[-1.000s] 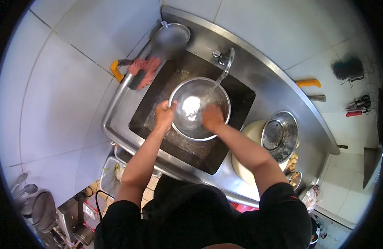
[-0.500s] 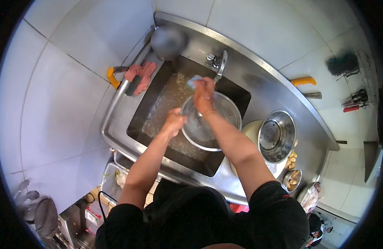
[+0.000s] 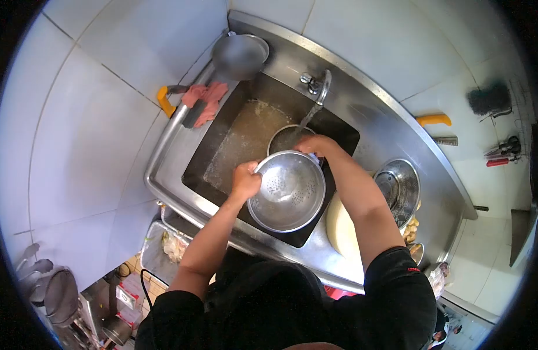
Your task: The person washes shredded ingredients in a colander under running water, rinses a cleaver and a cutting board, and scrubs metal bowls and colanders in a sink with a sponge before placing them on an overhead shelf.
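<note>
A metal colander (image 3: 286, 198) with small holes is held over the sink, its inside facing up toward me. My left hand (image 3: 246, 181) grips its left rim, thumb over the edge. At the far right rim, my right hand (image 3: 317, 145) is closed around a light-blue cloth or sponge (image 3: 314, 157), pressed against the colander; its fingers are partly hidden. Just beyond the colander, a round metal bowl (image 3: 273, 143) sits in the sink (image 3: 213, 146), partly covered by it. Water from the faucet (image 3: 325, 87) runs down into that bowl.
Cloudy water stands in the sink. A pink cloth (image 3: 205, 102) and a yellow-handled tool (image 3: 164, 100) lie on the left edge. A blurred round pan (image 3: 240, 56) stands at the back left corner. On the right are a strainer basket (image 3: 404, 186) and a pale round container (image 3: 342, 227).
The colander has come toward me and its perforated inside now shows. My right hand has moved from over the water to the far right rim. Running water and the bowl beneath are now visible.
</note>
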`<action>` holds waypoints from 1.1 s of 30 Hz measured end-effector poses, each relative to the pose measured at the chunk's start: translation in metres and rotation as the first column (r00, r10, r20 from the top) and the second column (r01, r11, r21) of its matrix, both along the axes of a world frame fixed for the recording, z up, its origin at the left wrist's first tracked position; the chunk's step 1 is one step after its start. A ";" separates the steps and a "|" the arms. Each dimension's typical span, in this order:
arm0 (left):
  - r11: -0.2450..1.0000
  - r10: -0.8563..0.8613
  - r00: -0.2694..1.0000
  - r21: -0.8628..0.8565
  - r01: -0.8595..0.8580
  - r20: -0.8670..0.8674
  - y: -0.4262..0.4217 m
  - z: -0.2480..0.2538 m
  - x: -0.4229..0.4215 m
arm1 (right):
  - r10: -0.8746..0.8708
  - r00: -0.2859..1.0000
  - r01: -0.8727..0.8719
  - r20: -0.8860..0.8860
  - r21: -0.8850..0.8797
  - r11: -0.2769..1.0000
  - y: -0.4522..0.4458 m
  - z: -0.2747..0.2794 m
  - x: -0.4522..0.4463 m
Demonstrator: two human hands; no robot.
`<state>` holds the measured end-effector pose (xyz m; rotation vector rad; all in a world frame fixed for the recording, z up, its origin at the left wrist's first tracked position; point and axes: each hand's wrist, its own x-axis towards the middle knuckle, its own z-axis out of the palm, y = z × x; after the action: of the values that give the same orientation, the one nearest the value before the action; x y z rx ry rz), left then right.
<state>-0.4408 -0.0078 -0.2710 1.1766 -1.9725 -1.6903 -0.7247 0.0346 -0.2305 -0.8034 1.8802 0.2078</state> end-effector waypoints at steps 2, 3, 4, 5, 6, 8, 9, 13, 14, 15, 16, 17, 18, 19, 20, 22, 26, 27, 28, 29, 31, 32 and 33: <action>0.999 0.014 1.000 -0.040 -0.013 0.021 -0.004 0.003 0.001 | 0.006 1.000 0.001 0.027 -0.265 0.964 0.004 -0.025 -0.023; 0.989 0.124 0.992 -0.081 -0.126 -0.028 -0.005 0.011 0.000 | 0.015 0.999 -0.001 0.037 -0.347 0.938 0.006 -0.028 -0.027; 0.964 0.230 0.970 -0.119 -0.239 -0.081 -0.008 0.021 -0.003 | -0.334 0.937 0.320 0.106 -0.649 0.690 0.006 -0.015 -0.025; 0.943 0.297 0.951 -0.134 -0.306 -0.079 -0.012 0.026 -0.007 | -0.592 0.752 0.516 0.291 -0.818 0.253 0.008 -0.010 -0.023; 0.942 0.300 0.951 -0.132 -0.308 -0.074 -0.014 0.031 -0.011 | -0.590 0.752 0.519 0.292 -0.815 0.257 0.009 -0.009 -0.011; 0.892 0.452 0.887 0.016 -0.452 -0.093 -0.015 0.039 -0.026 | -0.638 0.739 0.224 0.217 -0.972 -0.071 0.004 -0.011 0.026; 0.864 0.503 0.843 0.112 -0.491 -0.189 -0.012 0.041 -0.037 | -0.611 0.786 0.081 0.094 -0.996 -0.049 0.003 -0.008 0.045; 0.900 0.425 0.878 0.000 -0.436 -0.222 0.000 0.055 -0.069 | -0.528 0.686 0.604 0.501 -0.796 0.030 -0.015 -0.024 0.119; 0.903 0.417 0.879 -0.003 -0.429 -0.230 -0.010 0.057 -0.070 | -0.364 0.860 0.477 0.359 -0.819 0.319 0.002 -0.006 0.127; 0.891 0.398 0.888 -0.133 -0.434 -0.232 -0.029 0.055 -0.062 | -0.137 0.961 0.275 0.240 -0.780 0.563 0.017 0.004 0.132; 0.863 0.378 0.897 -0.262 -0.431 -0.231 -0.049 0.054 -0.057 | -0.139 0.960 0.277 0.241 -0.781 0.560 0.024 0.004 0.122; 0.876 0.390 0.859 -0.153 -0.457 -0.332 -0.056 0.040 -0.053 | 0.099 0.980 -0.191 -0.174 -0.657 0.729 0.036 0.000 0.109; 0.882 0.409 0.806 -0.041 -0.470 -0.427 -0.064 0.026 -0.050 | 0.397 0.775 -0.588 -0.492 -0.330 0.738 0.046 -0.004 0.095; 0.922 0.358 0.907 -0.069 -0.381 -0.222 -0.062 0.022 -0.040 | 0.239 0.808 -0.516 -0.538 -0.452 0.727 0.046 -0.011 0.073; 0.956 0.285 0.958 -0.074 -0.285 -0.006 -0.058 0.021 -0.033 | 0.073 0.827 -0.446 -0.558 -0.570 0.689 0.038 -0.017 0.054; 0.923 0.380 0.899 0.160 -0.351 -0.219 -0.033 0.049 -0.055 | -0.157 0.848 -0.328 -0.507 -0.733 0.597 0.018 -0.025 0.054; 0.940 0.340 0.922 0.083 -0.330 -0.186 -0.034 0.030 -0.083 | -0.523 0.723 0.645 0.452 -0.714 0.274 -0.024 -0.018 0.096; 0.943 0.327 0.938 -0.022 -0.332 -0.111 -0.044 0.029 -0.084 | -0.418 0.777 0.618 0.470 -0.695 0.368 -0.014 -0.013 0.114; 0.939 0.319 0.947 -0.124 -0.320 -0.024 -0.050 0.027 -0.083 | -0.314 0.813 0.583 0.491 -0.671 0.459 0.005 -0.010 0.134; 0.939 0.319 0.947 -0.124 -0.320 -0.023 -0.060 0.026 -0.081 | -0.101 0.958 0.265 0.268 -0.694 0.669 0.024 -0.014 0.129; 0.936 0.243 0.956 -0.220 -0.275 -0.164 -0.076 0.022 -0.072 | 0.230 0.948 -0.315 -0.222 -0.533 0.785 0.066 -0.010 0.103; 0.928 0.199 0.952 -0.266 -0.259 -0.235 -0.077 0.021 -0.070 | 0.307 0.821 -0.512 -0.481 -0.381 0.770 0.080 0.004 0.090; 0.951 0.116 0.992 -0.293 -0.095 0.053 -0.069 0.054 -0.064 | 0.108 0.879 -0.358 -0.465 -0.492 0.793 0.086 0.003 0.076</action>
<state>-0.5049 -0.0763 -0.2170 1.2198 -2.0709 -1.2696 -0.6484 0.1210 -0.2272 -1.5147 2.2769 -0.0437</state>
